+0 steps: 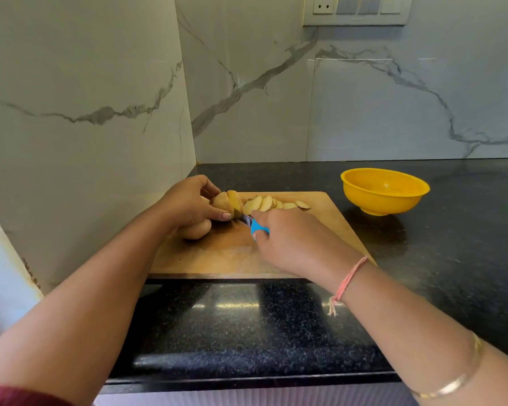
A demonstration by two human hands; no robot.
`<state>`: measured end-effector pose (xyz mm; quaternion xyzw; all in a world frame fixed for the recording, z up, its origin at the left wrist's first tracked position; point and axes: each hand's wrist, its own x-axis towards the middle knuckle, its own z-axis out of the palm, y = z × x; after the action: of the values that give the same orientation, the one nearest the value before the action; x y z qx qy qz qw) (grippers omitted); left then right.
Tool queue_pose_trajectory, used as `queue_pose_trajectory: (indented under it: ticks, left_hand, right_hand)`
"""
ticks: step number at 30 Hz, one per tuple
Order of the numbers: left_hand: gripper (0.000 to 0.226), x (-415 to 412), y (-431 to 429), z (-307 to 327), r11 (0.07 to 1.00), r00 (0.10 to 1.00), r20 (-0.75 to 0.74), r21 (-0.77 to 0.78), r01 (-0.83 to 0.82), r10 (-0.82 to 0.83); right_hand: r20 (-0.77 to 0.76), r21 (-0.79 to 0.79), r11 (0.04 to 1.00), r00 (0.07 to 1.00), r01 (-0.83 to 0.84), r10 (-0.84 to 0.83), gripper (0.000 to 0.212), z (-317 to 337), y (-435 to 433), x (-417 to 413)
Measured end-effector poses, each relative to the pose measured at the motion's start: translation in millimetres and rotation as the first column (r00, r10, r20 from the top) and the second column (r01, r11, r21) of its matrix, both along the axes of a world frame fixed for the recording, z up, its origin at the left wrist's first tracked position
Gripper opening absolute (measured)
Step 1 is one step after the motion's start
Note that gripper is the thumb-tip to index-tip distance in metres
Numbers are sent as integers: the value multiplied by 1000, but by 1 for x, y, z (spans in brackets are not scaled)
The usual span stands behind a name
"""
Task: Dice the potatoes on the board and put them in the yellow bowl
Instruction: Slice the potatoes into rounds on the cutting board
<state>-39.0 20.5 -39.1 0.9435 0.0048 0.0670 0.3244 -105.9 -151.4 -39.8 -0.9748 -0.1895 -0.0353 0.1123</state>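
In the head view, your left hand (188, 205) holds the half-cut brown-skinned potato (221, 202) at the far left part of the worn wooden cutting board (226, 256), its fingers (219, 215) curled around it. Your right hand (288, 238) is closed around the blue plastic handle of the small knife (258, 227), whose blade meets the cut face. The potato is firm and dense, but round, and its wet pale flesh is probably slippery, so I think you should hold it on the dry skin, well behind the blade. The thin oval potato slices (264, 204) lie in a row just beside it; they look stiff but breakable. A second whole potato (195, 230) lies under your left hand. The round yellow plastic bowl (384, 191) stands apart on the speckled black stone surface (276, 317), with nothing visible inside.
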Motion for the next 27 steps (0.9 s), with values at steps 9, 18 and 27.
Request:
queue_pose_trajectory:
  ticks: [9, 18, 27]
  left_hand:
    - [49, 1, 1, -2, 1000, 1000, 11, 3, 10, -10]
    - [48, 3, 1, -3, 998, 1000, 27, 60, 10, -12]
    - [53, 3, 2, -3, 998, 1000, 9, 55, 6, -6]
  right_hand:
    - [-2, 17, 999, 999, 42, -41, 37, -2, 25, 22]
    - [-7, 3, 996, 996, 92, -92, 33, -5, 33, 25]
    - [-13, -43, 999, 999, 32, -32, 30, -1, 26, 15]
